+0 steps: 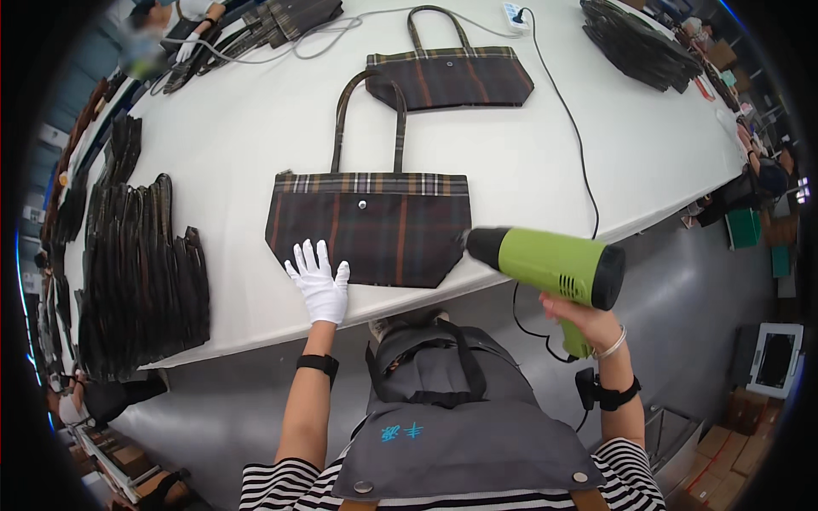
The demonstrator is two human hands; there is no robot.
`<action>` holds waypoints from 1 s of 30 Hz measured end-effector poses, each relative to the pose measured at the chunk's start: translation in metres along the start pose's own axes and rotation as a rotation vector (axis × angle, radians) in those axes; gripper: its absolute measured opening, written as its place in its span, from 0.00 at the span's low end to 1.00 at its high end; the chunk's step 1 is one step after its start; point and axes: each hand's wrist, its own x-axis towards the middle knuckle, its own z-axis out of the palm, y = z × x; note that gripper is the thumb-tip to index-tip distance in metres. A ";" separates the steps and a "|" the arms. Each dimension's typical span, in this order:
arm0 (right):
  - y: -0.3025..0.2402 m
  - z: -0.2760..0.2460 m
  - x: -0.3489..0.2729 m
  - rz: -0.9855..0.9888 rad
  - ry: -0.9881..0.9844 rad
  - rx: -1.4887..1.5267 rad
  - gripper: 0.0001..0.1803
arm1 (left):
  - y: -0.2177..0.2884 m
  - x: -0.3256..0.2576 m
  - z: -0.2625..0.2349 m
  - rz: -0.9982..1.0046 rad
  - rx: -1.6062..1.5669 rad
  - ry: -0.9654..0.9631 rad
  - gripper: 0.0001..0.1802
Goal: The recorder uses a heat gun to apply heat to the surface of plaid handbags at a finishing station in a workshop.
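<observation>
A dark plaid tote bag lies flat near the table's front edge, its two handles stretched away from me. On its lower left part rests my left hand in a white glove, fingers spread. Bare and wrapped round the grip of a green heat gun, my right hand holds it at the bag's right side. The black nozzle points left at the bag's right edge; whether it touches cannot be told. A second plaid tote bag lies farther back, partly behind the first bag's handles.
The white table carries a tall stack of dark bags at left and another pile at back right. A black cord runs from a white power strip past the table's right part. Another person's gloved hand is at back left.
</observation>
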 end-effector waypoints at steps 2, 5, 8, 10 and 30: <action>-0.004 0.004 -0.011 0.036 -0.043 -0.015 0.11 | -0.001 0.001 0.001 0.001 -0.010 0.016 0.33; 0.017 0.003 -0.024 0.066 -0.031 0.015 0.12 | 0.003 0.002 -0.002 -0.002 -0.020 0.006 0.33; 0.025 0.004 -0.030 -0.157 0.044 -0.254 0.15 | 0.000 0.000 0.000 -0.005 -0.022 0.030 0.33; 0.018 0.006 -0.037 -0.011 -0.049 -0.122 0.13 | -0.001 -0.001 0.001 -0.003 -0.033 0.041 0.33; -0.005 0.083 -0.007 -0.127 0.013 -0.057 0.12 | -0.048 -0.026 0.005 -0.040 -0.367 0.259 0.23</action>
